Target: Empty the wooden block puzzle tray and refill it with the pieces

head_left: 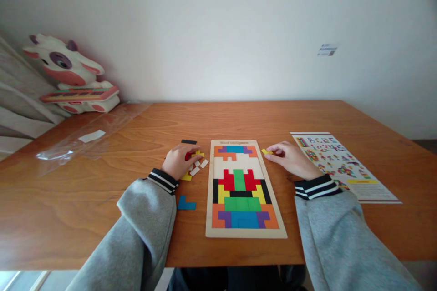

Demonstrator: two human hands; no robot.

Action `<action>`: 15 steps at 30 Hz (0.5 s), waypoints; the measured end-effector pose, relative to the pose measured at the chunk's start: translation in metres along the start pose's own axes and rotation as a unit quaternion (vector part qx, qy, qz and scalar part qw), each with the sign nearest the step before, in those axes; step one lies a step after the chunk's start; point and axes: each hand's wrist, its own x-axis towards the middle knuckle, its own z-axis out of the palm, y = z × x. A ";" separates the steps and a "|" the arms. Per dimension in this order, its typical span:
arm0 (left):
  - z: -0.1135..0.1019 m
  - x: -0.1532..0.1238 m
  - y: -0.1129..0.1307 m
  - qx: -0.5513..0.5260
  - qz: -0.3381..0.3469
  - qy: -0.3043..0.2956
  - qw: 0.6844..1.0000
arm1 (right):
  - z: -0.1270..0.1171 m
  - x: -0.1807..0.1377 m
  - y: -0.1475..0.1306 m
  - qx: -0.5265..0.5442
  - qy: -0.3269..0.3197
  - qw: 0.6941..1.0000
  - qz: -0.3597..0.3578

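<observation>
A wooden puzzle board (209, 191) lies in front of me, partly filled with coloured block pieces; a pale bare gap (247, 162) crosses its upper half. To its left, my left hand (179, 160) is curled over a loose pile, its fingers closed about a red puzzle piece (188, 156). Yellow pieces (186, 177) and several white pieces (195, 171) lie beside and under that hand. My right hand (290, 158), at the board's upper right edge, pinches a yellow puzzle piece (266, 151) between thumb and fingers.
A blue L-shaped piece (186, 203) and a black bar (189, 142) lie left of the board. At right is a printed pattern sheet (362, 186). Clear plastic wrapping (112, 120) and a cow-shaped toy keyboard (80, 84) occupy the far left, near a wall.
</observation>
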 end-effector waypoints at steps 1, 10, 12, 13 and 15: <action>-0.001 0.000 0.001 -0.009 -0.008 -0.002 1.000 | 0.001 0.000 0.002 0.005 0.001 1.000 0.002; -0.002 0.000 0.008 -0.054 0.017 0.031 0.998 | 0.008 0.004 0.014 0.104 -0.010 0.993 0.054; -0.001 -0.002 0.013 -0.074 0.010 0.023 0.997 | 0.007 0.003 0.011 0.104 -0.021 0.993 0.054; -0.001 -0.002 0.015 -0.082 0.004 0.018 0.996 | 0.005 0.003 0.008 0.101 -0.026 0.993 0.052; -0.001 -0.004 0.020 -0.087 -0.003 0.013 0.996 | 0.003 0.002 0.003 0.093 -0.034 0.994 0.044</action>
